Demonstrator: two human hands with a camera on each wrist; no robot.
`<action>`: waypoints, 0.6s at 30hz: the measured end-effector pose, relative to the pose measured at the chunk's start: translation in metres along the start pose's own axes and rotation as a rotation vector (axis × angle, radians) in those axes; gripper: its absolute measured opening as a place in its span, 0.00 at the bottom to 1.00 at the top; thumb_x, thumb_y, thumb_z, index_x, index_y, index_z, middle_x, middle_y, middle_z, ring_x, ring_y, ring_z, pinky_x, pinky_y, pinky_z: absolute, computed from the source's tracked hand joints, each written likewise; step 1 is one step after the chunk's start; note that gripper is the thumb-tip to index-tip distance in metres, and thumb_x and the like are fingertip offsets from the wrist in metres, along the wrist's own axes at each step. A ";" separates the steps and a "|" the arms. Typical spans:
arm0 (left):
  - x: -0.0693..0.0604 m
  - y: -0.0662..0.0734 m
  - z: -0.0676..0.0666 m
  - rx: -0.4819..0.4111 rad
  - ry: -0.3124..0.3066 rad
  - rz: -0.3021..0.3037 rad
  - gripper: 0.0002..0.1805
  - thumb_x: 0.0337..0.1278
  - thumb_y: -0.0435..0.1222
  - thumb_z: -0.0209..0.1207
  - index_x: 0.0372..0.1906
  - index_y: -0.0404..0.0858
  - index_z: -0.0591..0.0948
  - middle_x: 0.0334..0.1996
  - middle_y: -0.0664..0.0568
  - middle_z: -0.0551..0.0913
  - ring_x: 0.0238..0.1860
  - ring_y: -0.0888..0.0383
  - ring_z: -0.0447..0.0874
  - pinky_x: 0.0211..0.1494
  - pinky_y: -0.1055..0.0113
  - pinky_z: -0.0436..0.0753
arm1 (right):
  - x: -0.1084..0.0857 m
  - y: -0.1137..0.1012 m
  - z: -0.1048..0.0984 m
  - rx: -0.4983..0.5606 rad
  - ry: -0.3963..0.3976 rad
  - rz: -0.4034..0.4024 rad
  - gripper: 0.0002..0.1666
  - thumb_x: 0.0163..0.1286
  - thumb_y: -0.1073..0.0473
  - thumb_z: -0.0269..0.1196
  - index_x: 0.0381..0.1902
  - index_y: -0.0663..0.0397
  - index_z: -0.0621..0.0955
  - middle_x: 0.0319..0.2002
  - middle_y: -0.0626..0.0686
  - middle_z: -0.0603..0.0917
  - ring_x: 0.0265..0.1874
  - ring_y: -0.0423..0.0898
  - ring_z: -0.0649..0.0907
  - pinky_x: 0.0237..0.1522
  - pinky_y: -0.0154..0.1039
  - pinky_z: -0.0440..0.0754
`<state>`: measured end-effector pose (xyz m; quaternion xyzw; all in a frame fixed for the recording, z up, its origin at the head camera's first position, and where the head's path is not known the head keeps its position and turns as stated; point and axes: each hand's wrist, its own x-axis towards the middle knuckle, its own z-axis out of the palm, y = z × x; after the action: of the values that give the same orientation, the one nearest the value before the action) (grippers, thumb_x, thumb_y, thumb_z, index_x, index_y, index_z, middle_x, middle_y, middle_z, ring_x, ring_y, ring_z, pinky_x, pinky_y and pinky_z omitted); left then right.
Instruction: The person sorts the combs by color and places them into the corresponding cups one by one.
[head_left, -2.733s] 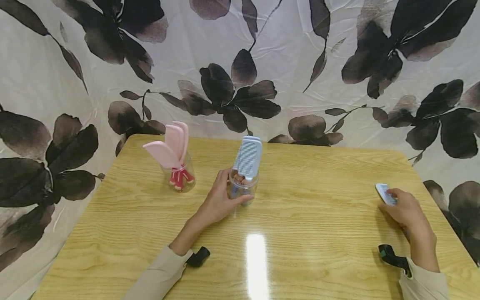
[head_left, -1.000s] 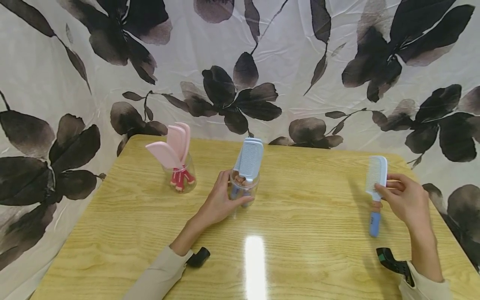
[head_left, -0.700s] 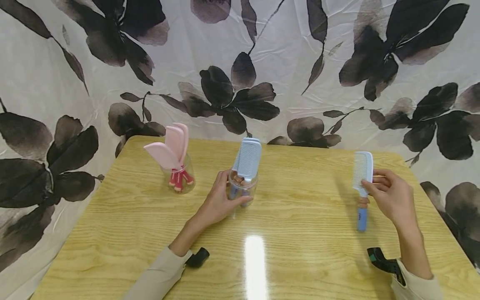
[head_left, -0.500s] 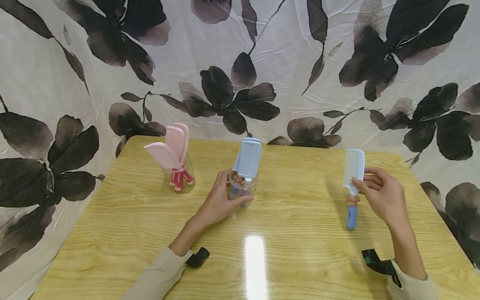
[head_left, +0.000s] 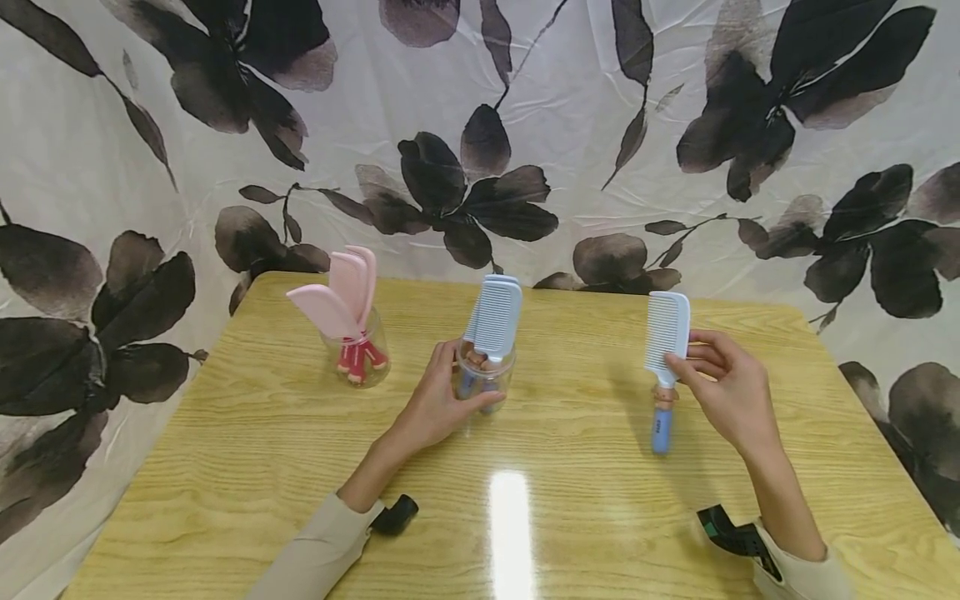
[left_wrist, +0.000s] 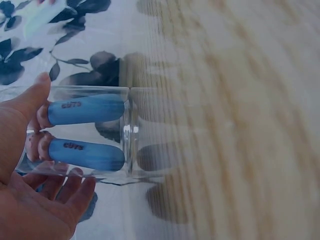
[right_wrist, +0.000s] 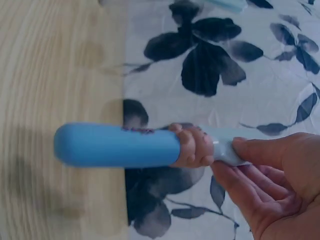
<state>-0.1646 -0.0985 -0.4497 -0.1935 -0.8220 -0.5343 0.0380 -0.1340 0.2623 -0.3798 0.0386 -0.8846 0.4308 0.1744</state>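
Observation:
My left hand (head_left: 441, 392) curls round a clear jar (head_left: 506, 385) at the middle of the table. Two light-blue combs (head_left: 497, 317) stand in it, heads up; their blue handles (left_wrist: 87, 155) show through the wall in the left wrist view. Off to the right, my right hand (head_left: 726, 383) pinches another light-blue comb (head_left: 667, 333) between thumb and fingers, low on its head. That comb is upright above the table, its blue handle (right_wrist: 117, 145) pointing down and a brown figure-like collar (right_wrist: 192, 146) just above the handle.
A second clear jar (head_left: 381, 354) stands at the back left with several pink combs or brushes (head_left: 348, 287) in it, their handles red. The wooden table (head_left: 585, 500) ends at a floral cloth (head_left: 585, 125) behind and at the sides.
My right hand has lifted the comb from the right side of the table, turned it upright and carried it leftward. The left hand has stayed on the jar.

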 end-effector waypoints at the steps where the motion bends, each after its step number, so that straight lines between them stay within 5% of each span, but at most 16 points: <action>1: 0.000 0.000 0.000 0.000 0.002 0.002 0.46 0.53 0.38 0.77 0.72 0.32 0.63 0.64 0.39 0.67 0.66 0.43 0.70 0.70 0.41 0.70 | 0.001 -0.002 0.003 0.019 -0.001 -0.009 0.22 0.69 0.65 0.70 0.57 0.70 0.79 0.43 0.61 0.88 0.37 0.20 0.82 0.40 0.19 0.80; 7: -0.001 -0.002 -0.001 0.001 0.009 0.012 0.45 0.53 0.37 0.77 0.71 0.32 0.63 0.63 0.39 0.67 0.66 0.43 0.70 0.70 0.40 0.70 | 0.005 -0.015 0.016 0.143 0.027 -0.080 0.20 0.67 0.70 0.70 0.55 0.72 0.79 0.40 0.37 0.84 0.39 0.26 0.85 0.45 0.22 0.82; 18: 0.000 -0.003 0.000 -0.007 -0.010 0.012 0.46 0.53 0.37 0.77 0.72 0.34 0.63 0.64 0.39 0.66 0.66 0.44 0.69 0.72 0.44 0.69 | 0.011 -0.033 0.030 0.401 0.121 -0.091 0.19 0.66 0.77 0.66 0.54 0.75 0.78 0.39 0.42 0.88 0.38 0.37 0.88 0.44 0.30 0.85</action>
<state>-0.1659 -0.0997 -0.4524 -0.2012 -0.8191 -0.5359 0.0363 -0.1452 0.2192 -0.3684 0.0865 -0.7666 0.5913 0.2351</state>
